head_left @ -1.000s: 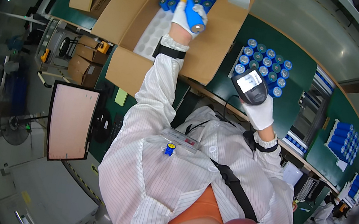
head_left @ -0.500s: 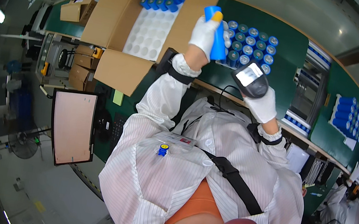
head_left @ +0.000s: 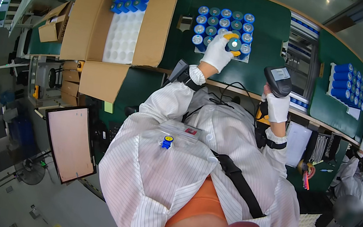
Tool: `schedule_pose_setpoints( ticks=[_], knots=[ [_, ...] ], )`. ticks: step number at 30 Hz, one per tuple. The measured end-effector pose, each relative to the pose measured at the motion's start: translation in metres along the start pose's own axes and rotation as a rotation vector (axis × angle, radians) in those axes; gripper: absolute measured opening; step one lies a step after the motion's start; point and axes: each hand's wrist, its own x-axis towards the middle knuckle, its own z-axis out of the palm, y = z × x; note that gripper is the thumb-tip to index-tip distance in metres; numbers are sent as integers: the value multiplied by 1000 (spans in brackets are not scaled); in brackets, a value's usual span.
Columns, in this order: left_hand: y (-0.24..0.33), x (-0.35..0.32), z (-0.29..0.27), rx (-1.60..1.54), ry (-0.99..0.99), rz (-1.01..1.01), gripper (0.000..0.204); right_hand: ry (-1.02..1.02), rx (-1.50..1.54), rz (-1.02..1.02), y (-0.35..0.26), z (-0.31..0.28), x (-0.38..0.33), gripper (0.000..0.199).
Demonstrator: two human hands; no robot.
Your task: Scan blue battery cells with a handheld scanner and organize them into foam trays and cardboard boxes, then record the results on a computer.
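Setting a blue cell (head_left: 234,45) upright into the tray (head_left: 198,48) on the counter (head_left: 257,68), my left hand (head_left: 217,52) gripped its top; my right hand (head_left: 277,106) clutched the scanner (head_left: 278,79). Lowering straight seemed wisest.

Left hand (head_left: 216,51), white-gloved, grips a blue cylinder (head_left: 234,44) over the block of upright blue cylinders (head_left: 223,26) on the green bench (head_left: 266,46). Right hand (head_left: 277,106), also gloved, holds a black handheld scanner (head_left: 278,80) just off the bench edge. Open cardboard box (head_left: 153,26) lies left, part-filled with cylinders.
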Motion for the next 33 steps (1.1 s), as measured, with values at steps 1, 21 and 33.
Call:
schedule_pose_setpoints(
  ticks=[1, 21, 33],
  knots=[
    [-5, 3, 1, 13, 1, 79, 51, 26, -26, -31, -2, 2, -2, 21],
    [-26, -4, 24, 656, 76, 7, 24, -172, 189, 10, -62, 80, 123, 31],
    [-41, -94, 7, -32, -209, 162, 26, -163, 71, 142, -49, 89, 157, 28]
  ],
)
